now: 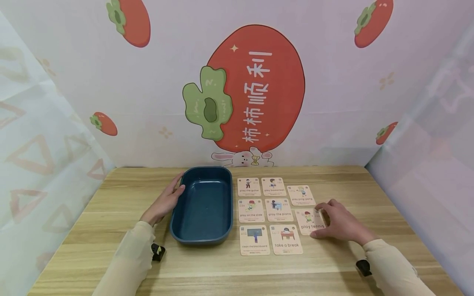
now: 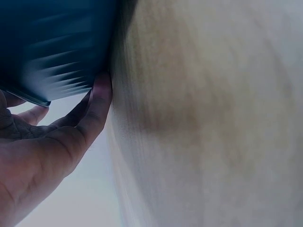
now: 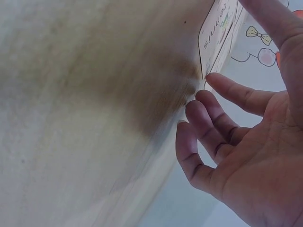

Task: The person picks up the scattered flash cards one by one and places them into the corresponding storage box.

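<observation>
A deep blue plastic tray [image 1: 201, 241] stands on the table. My left hand [image 1: 166, 201] holds its left side, thumb at the rim and fingers against the outer wall. In the left wrist view that hand [image 2: 57, 146] has a fingertip low on the wall [image 2: 61, 52], near the tabletop. The "play tennis" card [image 1: 309, 222] lies at the right of several picture cards. My right hand [image 1: 340, 222] holds it by its right corners, between thumb and index finger. In the right wrist view the other fingers of this hand [image 3: 251, 142] curl loosely beside the card [image 3: 215, 35].
Left of that card lie the "take a break" card [image 1: 286, 240], the "play the piano" card [image 1: 279, 209] and others in rows. The "play ping-pong" card [image 1: 301, 195] is just above it. A printed cloth backdrop [image 1: 326, 135] rises behind the wooden table [image 1: 207, 271].
</observation>
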Tool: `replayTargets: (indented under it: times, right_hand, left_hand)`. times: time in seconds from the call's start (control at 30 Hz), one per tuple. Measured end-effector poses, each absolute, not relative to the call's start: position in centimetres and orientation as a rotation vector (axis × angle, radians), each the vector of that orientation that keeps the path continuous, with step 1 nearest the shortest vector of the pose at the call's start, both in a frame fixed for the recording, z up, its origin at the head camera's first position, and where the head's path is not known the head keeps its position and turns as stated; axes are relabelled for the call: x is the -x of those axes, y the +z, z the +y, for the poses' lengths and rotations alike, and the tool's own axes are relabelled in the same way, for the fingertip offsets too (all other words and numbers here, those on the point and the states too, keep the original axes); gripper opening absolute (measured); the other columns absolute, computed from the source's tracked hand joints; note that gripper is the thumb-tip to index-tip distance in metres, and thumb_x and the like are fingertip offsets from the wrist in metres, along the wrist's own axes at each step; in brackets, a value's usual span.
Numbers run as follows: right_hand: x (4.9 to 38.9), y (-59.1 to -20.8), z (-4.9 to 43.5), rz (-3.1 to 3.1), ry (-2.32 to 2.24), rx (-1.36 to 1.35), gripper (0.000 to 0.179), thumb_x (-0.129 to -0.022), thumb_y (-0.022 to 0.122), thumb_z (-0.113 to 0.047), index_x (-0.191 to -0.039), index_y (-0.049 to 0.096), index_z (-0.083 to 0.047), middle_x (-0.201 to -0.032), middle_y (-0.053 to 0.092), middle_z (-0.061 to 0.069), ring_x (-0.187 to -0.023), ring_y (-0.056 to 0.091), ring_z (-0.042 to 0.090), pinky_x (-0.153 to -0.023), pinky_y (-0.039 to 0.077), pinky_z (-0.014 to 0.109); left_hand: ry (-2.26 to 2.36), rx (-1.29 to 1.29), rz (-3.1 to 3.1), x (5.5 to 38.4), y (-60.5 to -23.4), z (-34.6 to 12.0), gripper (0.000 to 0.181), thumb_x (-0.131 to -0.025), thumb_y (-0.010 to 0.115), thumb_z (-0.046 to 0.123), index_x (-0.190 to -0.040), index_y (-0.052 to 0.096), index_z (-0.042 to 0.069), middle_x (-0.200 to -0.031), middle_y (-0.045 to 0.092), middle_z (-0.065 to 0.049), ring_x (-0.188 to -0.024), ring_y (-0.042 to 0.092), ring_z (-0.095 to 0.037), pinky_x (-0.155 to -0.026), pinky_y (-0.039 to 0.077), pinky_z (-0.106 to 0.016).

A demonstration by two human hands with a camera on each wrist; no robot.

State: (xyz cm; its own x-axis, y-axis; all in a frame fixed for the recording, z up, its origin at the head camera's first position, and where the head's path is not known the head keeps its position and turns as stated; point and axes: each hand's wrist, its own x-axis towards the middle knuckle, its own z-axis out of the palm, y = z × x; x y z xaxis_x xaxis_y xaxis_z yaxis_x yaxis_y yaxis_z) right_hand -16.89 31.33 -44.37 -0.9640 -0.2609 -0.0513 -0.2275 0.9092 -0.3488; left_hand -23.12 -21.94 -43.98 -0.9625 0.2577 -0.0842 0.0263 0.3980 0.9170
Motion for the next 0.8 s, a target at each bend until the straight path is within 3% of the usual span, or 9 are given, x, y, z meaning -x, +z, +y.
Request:
replayTargets:
  times: [0.8]
  right_hand:
    - [17.34, -44.28, 31.21, 2.963, -0.539, 0.333, 0.09, -0.057, 0.093, -0.061, -0.116, 0.063, 0.0, -0.1, 0.052, 0.011, -0.086, 0.048, 0.025, -0.071, 0.045, 0.041]
  left_hand:
    - [1.617, -0.24, 2.419, 23.04, -43.8, -22.08, 0.06, -0.113, 0.033, 0.023, -0.165, 0.004, 0.014, -0.169, -0.004, -0.02, -0.15, 0.001, -0.052, -0.115, 0.015, -0.069]
